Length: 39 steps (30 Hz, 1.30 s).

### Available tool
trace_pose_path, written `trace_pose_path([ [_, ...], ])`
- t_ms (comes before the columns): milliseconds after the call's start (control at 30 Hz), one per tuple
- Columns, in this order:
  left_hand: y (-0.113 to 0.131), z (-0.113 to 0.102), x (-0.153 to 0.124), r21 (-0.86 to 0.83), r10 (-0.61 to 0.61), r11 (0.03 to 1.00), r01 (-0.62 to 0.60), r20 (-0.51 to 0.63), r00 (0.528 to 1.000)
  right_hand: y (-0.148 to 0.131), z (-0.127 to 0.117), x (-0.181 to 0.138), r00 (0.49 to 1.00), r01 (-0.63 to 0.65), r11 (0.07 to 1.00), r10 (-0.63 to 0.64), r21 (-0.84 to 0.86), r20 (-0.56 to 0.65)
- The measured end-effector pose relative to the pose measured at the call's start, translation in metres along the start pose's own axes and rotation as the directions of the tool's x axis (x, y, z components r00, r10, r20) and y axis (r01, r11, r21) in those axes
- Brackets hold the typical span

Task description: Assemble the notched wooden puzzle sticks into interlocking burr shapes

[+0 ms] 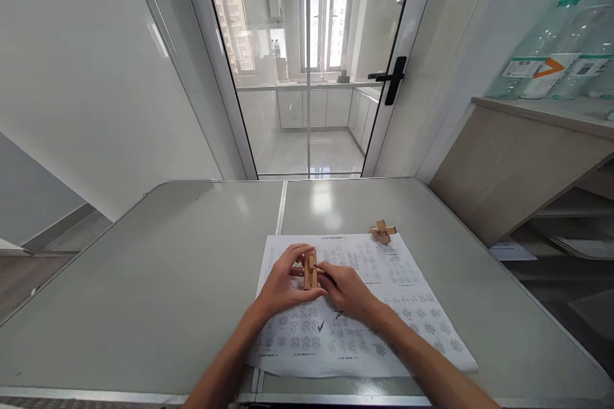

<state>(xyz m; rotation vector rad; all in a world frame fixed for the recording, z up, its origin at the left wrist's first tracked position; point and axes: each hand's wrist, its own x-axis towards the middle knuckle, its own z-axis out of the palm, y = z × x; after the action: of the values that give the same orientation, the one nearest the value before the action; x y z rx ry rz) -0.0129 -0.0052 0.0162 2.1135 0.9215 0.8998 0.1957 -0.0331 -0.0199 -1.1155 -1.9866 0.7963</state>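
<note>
Over the printed sheet, my left hand (283,284) grips a wooden burr puzzle (311,270) between thumb and fingers. Its long notched piece stands lengthwise, with another wooden stick crossing behind it. From the right, my right hand (348,287) closes its thumb and forefinger on the puzzle's side; its other fingers are curled and partly hidden. Beneath both hands lies the large paper sheet (407,275), covered in small printed diagrams. At the sheet's far right corner sits a cross-shaped group of wooden puzzle pieces (382,232), marked with dark characters.
The grey table (144,294) has a metal seam and edging. Behind it is a glass door (336,108) with a black handle (396,80). On the right, a shelf unit (480,160) carries several clear plastic bottles (542,54).
</note>
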Motion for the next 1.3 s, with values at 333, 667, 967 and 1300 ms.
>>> trace_pose_path([
  [333, -0.003, -0.001, 0.000, -0.023, -0.036, 0.999, 0.036, -0.012, 0.999, 0.002, 0.002, 0.002, 1.000, -0.024, 0.995, 0.024, 0.095, -0.004],
  [667, -0.002, 0.000, 0.000, -0.086, -0.141, 0.986, 0.142, 0.018, 0.990, 0.001, 0.000, 0.002, 0.997, -0.058, 0.982, 0.064, 0.177, -0.032],
  [967, -0.008, 0.004, 0.001, -0.127, -0.200, 0.971, 0.203, 0.040, 0.979, 0.003, -0.003, 0.001, 0.994, -0.107, 0.973, 0.102, 0.206, 0.032],
  [1300, -0.011, 0.004, 0.003, -0.037, -0.217, 0.976, 0.215, -0.049, 0.975, 0.003, -0.006, 0.003, 0.991, -0.124, 0.953, 0.132, 0.275, -0.010],
])
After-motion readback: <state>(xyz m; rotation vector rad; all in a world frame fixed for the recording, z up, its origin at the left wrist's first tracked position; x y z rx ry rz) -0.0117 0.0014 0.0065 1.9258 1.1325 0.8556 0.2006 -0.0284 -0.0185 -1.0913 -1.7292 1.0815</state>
